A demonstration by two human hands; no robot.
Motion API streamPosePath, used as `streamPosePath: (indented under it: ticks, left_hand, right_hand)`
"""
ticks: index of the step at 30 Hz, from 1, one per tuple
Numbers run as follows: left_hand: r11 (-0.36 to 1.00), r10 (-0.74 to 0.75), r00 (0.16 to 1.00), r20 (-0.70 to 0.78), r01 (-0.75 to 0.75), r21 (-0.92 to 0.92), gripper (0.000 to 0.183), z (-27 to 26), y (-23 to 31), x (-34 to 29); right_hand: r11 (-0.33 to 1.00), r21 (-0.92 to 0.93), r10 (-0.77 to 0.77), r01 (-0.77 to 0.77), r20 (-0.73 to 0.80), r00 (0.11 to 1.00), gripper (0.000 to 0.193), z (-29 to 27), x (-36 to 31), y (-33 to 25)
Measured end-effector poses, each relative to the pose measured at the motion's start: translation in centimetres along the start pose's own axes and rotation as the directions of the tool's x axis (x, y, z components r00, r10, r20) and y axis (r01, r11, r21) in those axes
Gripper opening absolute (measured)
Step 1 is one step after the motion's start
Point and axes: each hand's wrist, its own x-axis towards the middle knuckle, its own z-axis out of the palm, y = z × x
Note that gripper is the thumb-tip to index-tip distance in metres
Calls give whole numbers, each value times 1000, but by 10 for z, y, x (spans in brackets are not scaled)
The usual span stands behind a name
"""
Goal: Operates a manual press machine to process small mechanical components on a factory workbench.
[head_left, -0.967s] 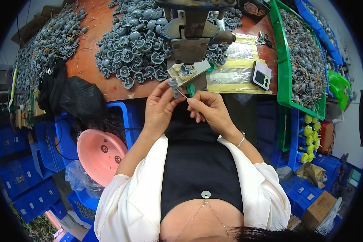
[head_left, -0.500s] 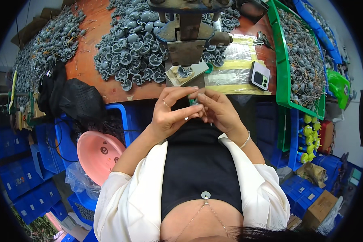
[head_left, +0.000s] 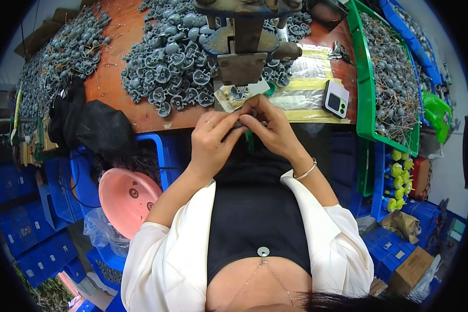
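My left hand (head_left: 211,136) and my right hand (head_left: 273,131) meet just before the table's front edge, below a metal press head (head_left: 242,68). Between their closed fingertips is a small grey plastic part (head_left: 252,112), mostly covered by the fingers. A narrow green piece (head_left: 249,139) shows beneath the hands; I cannot tell whether it is held. Just beyond my fingers, a grey cup-shaped plastic piece (head_left: 238,93) rests in the pale fixture block (head_left: 224,99) under the press.
A heap of grey cup-shaped parts (head_left: 169,65) covers the orange table's (head_left: 117,118) middle. Wired parts (head_left: 67,52) are piled at left. On the right are a phone (head_left: 336,99) and a green tray (head_left: 365,78). A pink basin (head_left: 120,200) stands lower left.
Both hands have moved slightly up toward the fixture. My right fingers have curled further over the small part, and the green piece now shows lower, beneath the hands.
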Motion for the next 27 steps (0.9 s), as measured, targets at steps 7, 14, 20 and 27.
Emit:
streamPosePath:
  ticks: [7,14,20,27]
  left_hand:
    - [887,-365,927,85,374,-272,22,21,-19,4]
    - [649,-412,863,292,503,-570,17,14,-37,4]
    - [843,-416,904,100,425,-330,17,17,-42,12]
    - [885,-358,929,94,369,-283,21,18,-42,23]
  right_hand:
    - [938,-345,-99,6,-252,963,18,12,22,11]
    - [936,289,217,-199,-32,976,19,-2,24,14]
    - [939,-340,-47,-44,-253,966,22,8,22,21]
    - [814,-581,-198,-2,-281,939,21,19,22,26]
